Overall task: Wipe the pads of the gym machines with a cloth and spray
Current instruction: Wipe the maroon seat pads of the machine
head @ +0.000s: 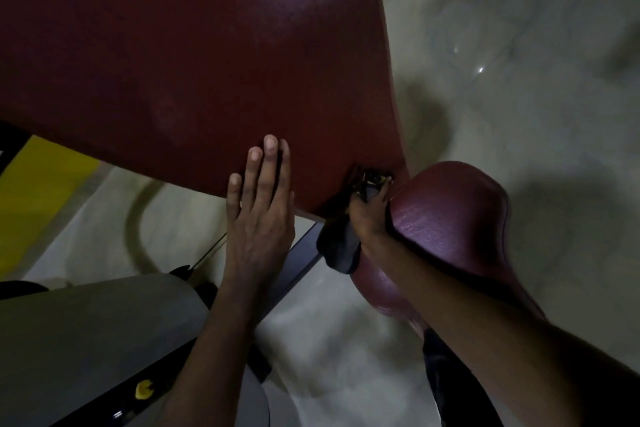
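Observation:
A large dark red back pad fills the upper left of the head view. My left hand lies flat with straight fingers against the pad's lower edge. A smaller maroon seat pad sits at right below it. My right hand grips a dark cloth in the narrow gap between the two pads, at the back pad's lower corner. Part of the cloth hangs down below the hand. No spray bottle is in view.
A grey machine cover takes up the lower left, with a dark metal frame bar running under the back pad. A yellow panel shows at far left. A pale glossy floor spreads right.

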Demonstrator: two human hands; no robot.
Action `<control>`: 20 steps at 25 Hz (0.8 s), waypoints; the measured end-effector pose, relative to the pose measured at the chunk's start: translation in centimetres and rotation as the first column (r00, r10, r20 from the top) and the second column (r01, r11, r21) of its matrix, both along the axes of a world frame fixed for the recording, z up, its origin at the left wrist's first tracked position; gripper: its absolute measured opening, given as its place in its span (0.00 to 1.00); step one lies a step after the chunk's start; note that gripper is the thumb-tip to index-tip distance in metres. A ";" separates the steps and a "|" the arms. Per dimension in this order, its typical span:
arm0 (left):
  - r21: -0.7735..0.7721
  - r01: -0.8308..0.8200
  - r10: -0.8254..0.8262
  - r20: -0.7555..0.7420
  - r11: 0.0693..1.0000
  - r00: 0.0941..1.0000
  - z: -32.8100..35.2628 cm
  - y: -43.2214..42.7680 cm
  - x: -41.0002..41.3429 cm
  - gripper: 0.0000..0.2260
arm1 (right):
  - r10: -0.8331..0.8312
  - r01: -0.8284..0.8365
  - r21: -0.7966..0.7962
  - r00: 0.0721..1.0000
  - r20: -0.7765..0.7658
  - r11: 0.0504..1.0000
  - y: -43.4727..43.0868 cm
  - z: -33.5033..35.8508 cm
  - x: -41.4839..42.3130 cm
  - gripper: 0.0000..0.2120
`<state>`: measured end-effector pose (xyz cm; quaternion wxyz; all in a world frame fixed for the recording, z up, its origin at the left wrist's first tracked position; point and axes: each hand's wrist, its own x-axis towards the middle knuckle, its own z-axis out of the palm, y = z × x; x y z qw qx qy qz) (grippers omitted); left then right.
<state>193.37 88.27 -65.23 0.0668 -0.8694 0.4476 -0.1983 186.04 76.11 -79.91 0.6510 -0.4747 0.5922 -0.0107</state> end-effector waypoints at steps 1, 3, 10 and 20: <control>0.003 0.008 -0.009 0.020 1.000 1.000 -0.2 0.1 0.2 0.32 | -0.011 0.011 0.004 1.000 0.005 1.000 0.4 -0.2 0.1 0.44; -0.012 0.010 -0.009 0.060 1.000 0.998 -0.7 0.0 0.3 0.32 | -0.021 0.021 0.009 0.998 0.067 1.000 2.2 0.7 -0.2 0.44; -0.160 0.023 -0.019 0.028 0.987 0.999 -0.2 1.5 0.9 0.30 | -0.014 0.051 -0.123 0.959 0.284 0.991 4.5 6.2 1.1 0.39; -0.199 0.014 -0.014 0.004 0.980 1.000 -0.5 1.7 0.7 0.32 | 0.323 -0.259 -0.384 0.940 0.111 0.886 6.1 7.1 -0.3 0.49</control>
